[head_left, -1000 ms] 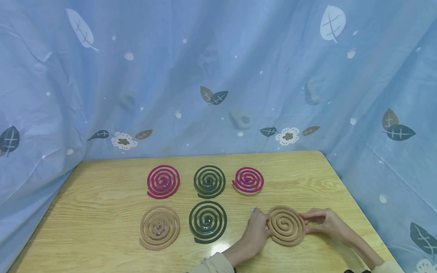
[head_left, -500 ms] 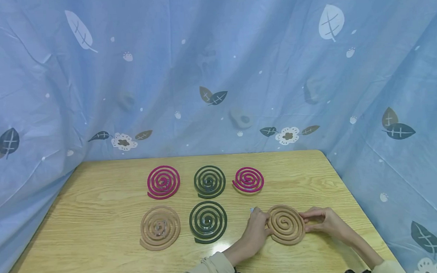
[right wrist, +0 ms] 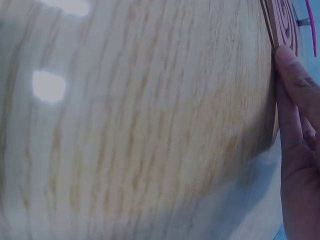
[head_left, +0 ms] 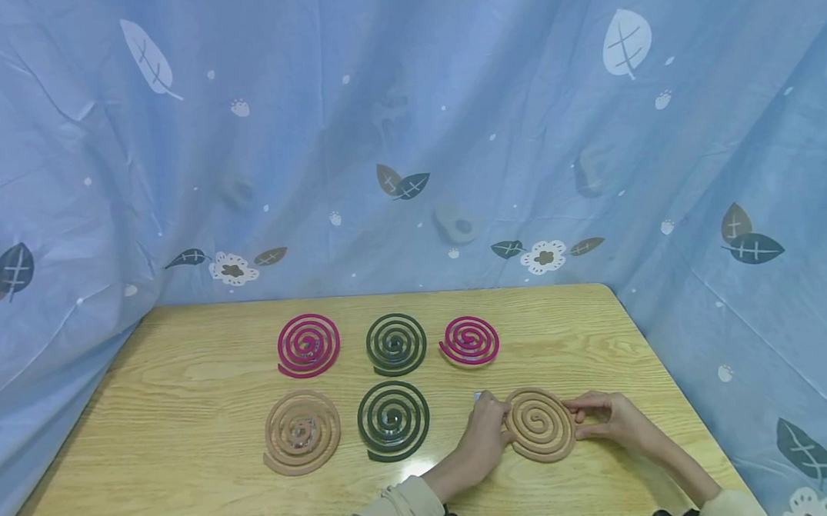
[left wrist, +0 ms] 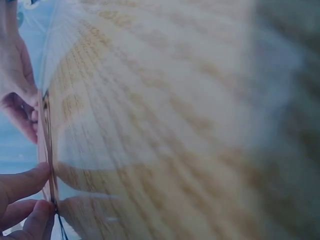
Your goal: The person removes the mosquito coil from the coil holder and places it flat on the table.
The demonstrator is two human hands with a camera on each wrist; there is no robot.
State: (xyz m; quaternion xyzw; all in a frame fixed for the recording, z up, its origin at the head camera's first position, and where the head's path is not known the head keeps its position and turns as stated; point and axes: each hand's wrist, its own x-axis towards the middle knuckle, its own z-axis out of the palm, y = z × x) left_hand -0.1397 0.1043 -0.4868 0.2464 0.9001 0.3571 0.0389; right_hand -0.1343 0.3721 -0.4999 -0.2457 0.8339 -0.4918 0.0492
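A tan mosquito coil is on the right side of the wooden table in the head view, between both hands. My left hand pinches its left edge, thumb and fingers meeting at the rim. From the other side my right hand grips the right edge between thumb and fingers. The left wrist view catches the coil almost edge-on, close over the tabletop. In the right wrist view, the thumb of the right hand presses on the coil's rim.
Left of the hands lie a green coil and another tan coil. Behind them are a pink coil, a green coil and a second pink coil. Blue patterned cloth encloses the table's back and sides.
The held tan coil has shifted very slightly away from the front edge. Both hands keep their hold on its edges, and the other coils stay in place.
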